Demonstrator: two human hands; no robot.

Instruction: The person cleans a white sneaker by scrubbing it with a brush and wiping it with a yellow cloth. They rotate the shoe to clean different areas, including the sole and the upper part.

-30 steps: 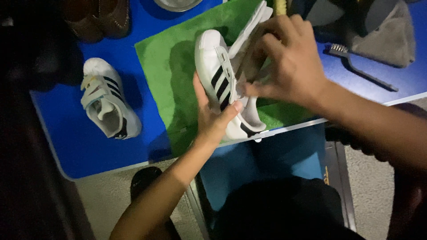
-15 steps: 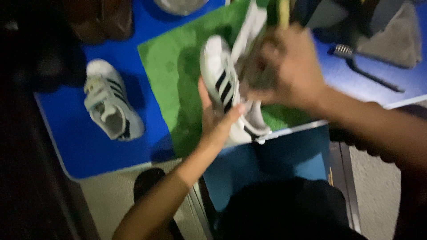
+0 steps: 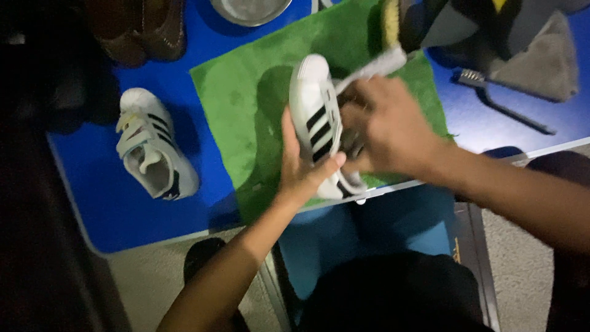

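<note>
A white sneaker with black stripes [image 3: 314,117] is held on its side above a green towel [image 3: 246,104]. My left hand [image 3: 301,169] grips it from below near the heel, thumb over the striped side. On the shoe's open top, my right hand [image 3: 384,126] has its fingers closed on a white lace or strap [image 3: 372,66] that runs up and away to the right. The inside of the shoe is hidden by my right hand.
A second white sneaker [image 3: 150,154] lies on the blue table [image 3: 110,209] at the left. Brown shoes [image 3: 138,27] and a metal bowl [image 3: 249,9] sit at the back. A brush [image 3: 501,101] and grey cloth [image 3: 541,61] lie at the right.
My right hand has dropped lower onto the shoe's opening, and the white lace now stretches out behind it. The left hand keeps its hold on the shoe.
</note>
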